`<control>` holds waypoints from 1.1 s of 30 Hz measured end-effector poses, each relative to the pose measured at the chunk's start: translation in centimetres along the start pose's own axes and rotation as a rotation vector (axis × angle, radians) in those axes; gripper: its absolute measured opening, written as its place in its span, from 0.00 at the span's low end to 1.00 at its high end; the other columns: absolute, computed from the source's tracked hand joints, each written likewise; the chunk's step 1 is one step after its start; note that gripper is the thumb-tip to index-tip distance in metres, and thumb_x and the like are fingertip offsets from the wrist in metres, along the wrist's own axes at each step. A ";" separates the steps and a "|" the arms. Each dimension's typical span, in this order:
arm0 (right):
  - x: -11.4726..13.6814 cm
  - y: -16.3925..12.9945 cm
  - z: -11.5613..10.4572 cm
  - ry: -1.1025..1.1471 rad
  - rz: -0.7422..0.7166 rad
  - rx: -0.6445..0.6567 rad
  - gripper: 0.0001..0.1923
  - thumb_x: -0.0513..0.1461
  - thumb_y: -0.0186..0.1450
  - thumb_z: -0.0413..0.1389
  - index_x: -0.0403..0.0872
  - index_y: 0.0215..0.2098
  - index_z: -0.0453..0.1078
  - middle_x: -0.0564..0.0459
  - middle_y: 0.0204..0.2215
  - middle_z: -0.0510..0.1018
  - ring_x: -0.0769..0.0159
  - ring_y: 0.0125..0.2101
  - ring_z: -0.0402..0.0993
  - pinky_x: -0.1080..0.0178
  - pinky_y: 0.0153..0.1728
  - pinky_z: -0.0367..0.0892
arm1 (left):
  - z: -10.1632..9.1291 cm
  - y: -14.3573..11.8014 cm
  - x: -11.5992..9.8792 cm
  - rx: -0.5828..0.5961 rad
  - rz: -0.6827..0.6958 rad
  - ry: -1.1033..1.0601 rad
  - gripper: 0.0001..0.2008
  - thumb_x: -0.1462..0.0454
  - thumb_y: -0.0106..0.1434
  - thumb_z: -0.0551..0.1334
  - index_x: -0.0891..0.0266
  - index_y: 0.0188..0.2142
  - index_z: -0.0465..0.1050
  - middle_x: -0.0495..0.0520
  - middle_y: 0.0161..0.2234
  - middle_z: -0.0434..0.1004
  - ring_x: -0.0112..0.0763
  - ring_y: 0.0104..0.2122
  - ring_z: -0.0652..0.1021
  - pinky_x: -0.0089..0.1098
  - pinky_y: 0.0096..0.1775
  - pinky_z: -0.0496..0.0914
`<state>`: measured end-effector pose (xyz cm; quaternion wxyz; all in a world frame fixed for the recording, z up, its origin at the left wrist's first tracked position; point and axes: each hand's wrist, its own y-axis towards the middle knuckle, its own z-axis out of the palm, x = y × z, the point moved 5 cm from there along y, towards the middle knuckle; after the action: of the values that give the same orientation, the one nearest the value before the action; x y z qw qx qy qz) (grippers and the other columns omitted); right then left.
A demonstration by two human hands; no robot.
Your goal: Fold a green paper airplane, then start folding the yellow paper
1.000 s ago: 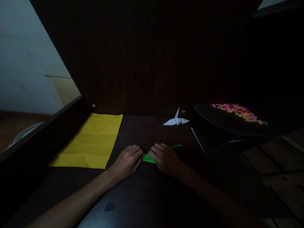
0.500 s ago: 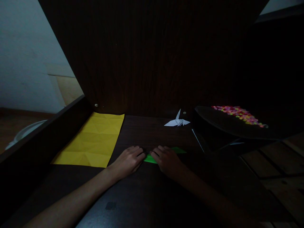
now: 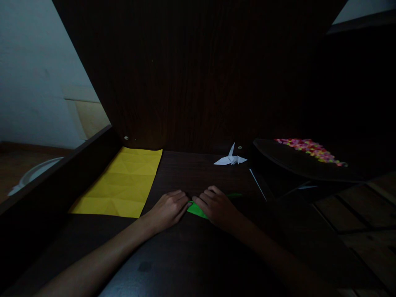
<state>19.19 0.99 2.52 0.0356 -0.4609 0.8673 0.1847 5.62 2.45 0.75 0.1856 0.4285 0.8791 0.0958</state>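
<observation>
A folded piece of green paper (image 3: 196,210) lies on the dark wooden table between my hands, partly hidden under the right one. My left hand (image 3: 172,208) has its fingers closed at the paper's left end. With curled fingers, my right hand (image 3: 215,206) grips the paper's middle, and a thin green tip shows beyond its knuckles. Behind my hands stands a white paper crane (image 3: 230,160). To the left, a creased sheet of yellow paper (image 3: 123,181) lies flat.
A dark upright panel (image 3: 198,74) closes off the back, and a raised side board (image 3: 62,165) runs along the left. At the right sits a dark rounded object (image 3: 278,159) with small pink and yellow pieces (image 3: 312,149) on it. A thin white strip (image 3: 258,184) lies near it.
My right hand has shifted slightly, its fingers rising a little. More green shows below it, and the green part beyond its knuckles has narrowed. The left hand has stayed nearly still.
</observation>
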 end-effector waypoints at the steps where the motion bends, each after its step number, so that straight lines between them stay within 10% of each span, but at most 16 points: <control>1: 0.0 0.0 -0.1 0.007 0.001 0.009 0.12 0.31 0.70 0.45 0.43 0.42 0.69 0.49 0.29 0.75 0.61 0.30 0.67 0.57 0.38 0.58 | 0.0 0.0 -0.1 0.010 0.009 0.030 0.12 0.65 0.70 0.51 0.63 0.32 0.70 0.54 0.30 0.72 0.34 0.31 0.72 0.33 0.34 0.70; 18: 0.0 -0.1 -0.5 0.012 0.004 -0.006 0.11 0.31 0.70 0.45 0.44 0.35 0.68 0.51 0.28 0.74 0.62 0.30 0.68 0.58 0.36 0.60 | -0.7 0.1 0.0 0.044 -0.094 -0.247 0.09 0.67 0.67 0.56 0.62 0.41 0.75 0.54 0.35 0.79 0.35 0.36 0.77 0.35 0.41 0.71; 25: 0.2 -0.9 -1.6 -0.085 0.029 -0.304 0.12 0.33 0.71 0.47 0.45 0.33 0.70 0.49 0.38 0.79 0.61 0.43 0.73 0.61 0.46 0.65 | -0.6 0.1 0.9 0.042 -0.388 -0.813 0.12 0.63 0.61 0.63 0.63 0.44 0.77 0.54 0.40 0.82 0.34 0.37 0.79 0.33 0.43 0.71; 33: -0.1 -0.6 -1.1 -0.030 0.028 -0.294 0.11 0.33 0.69 0.47 0.45 0.32 0.70 0.47 0.36 0.78 0.60 0.38 0.72 0.57 0.43 0.64 | 0.7 0.2 1.1 0.046 -0.578 -1.288 0.17 0.57 0.57 0.67 0.69 0.40 0.77 0.54 0.25 0.79 0.29 0.24 0.77 0.30 0.28 0.73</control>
<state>19.84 0.38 3.42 -0.0221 -0.4461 0.8367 0.3168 5.38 3.47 -0.08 0.6777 0.1534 0.6748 -0.2486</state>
